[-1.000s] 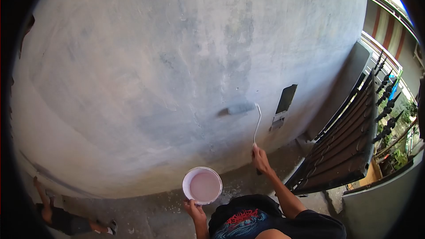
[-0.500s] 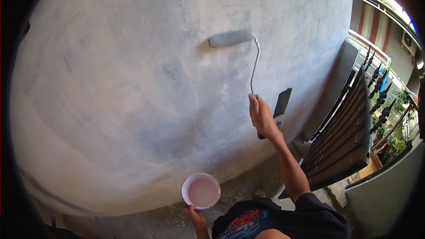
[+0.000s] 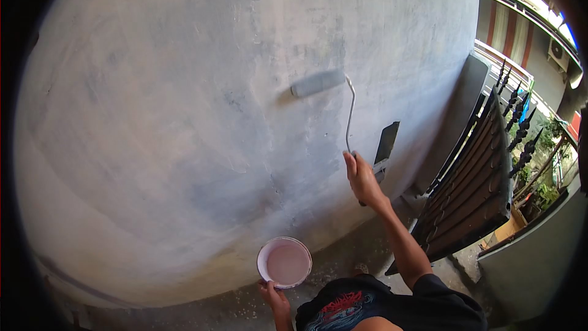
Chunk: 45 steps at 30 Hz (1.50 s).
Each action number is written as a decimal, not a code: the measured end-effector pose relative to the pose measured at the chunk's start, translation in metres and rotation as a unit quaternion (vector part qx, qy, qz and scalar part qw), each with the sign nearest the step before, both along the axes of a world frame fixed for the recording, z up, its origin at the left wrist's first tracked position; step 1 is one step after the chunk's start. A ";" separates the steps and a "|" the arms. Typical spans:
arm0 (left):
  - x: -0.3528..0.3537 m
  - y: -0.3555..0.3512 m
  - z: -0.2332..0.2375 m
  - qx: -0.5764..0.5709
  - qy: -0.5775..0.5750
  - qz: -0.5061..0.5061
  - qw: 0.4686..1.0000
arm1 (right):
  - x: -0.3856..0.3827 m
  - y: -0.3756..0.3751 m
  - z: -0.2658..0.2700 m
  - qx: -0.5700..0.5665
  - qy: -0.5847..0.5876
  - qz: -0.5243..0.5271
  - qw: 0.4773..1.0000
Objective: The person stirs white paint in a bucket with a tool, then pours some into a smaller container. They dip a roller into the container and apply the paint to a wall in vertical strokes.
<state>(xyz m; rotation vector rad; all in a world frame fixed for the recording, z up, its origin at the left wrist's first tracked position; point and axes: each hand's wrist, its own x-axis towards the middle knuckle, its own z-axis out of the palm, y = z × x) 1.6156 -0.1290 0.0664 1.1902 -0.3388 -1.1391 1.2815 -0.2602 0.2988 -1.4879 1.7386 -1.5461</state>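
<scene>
The right hand (image 3: 362,179), fingers clenched on the handle, held the paint roller (image 3: 317,83) high with its sleeve pressed flat on the grey wall (image 3: 184,116), so the whole width touched. The left hand (image 3: 274,296) grasped the rim of a small bucket (image 3: 283,262), kept low and level, apparently so that the pinkish paint did not spill.

This is an outdoor yard beside a house, probably a driveway. A bare plastered wall (image 3: 184,116) meets a concrete floor (image 3: 361,248). A spiked metal gate (image 3: 478,178) and garden plants (image 3: 542,165) stand nearby.
</scene>
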 end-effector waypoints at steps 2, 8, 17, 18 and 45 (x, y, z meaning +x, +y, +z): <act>-0.001 0.000 0.006 -0.014 0.009 -0.013 1.000 | -0.008 -0.017 0.022 -0.049 0.024 -0.002 0.998; 0.013 0.010 -0.032 -0.092 -0.207 -0.058 0.972 | -0.006 -0.044 0.110 -0.067 0.005 0.029 0.997; -0.001 0.012 0.005 -0.025 0.018 0.006 1.000 | 0.016 -0.030 0.004 -0.070 -0.016 -0.001 0.997; -0.001 0.012 0.003 -0.027 0.008 0.016 0.999 | 0.018 -0.025 -0.015 -0.071 -0.017 -0.001 0.997; -0.017 -0.002 0.001 -0.017 -0.010 -0.010 1.000 | 0.036 -0.018 -0.012 -0.102 -0.007 -0.001 0.995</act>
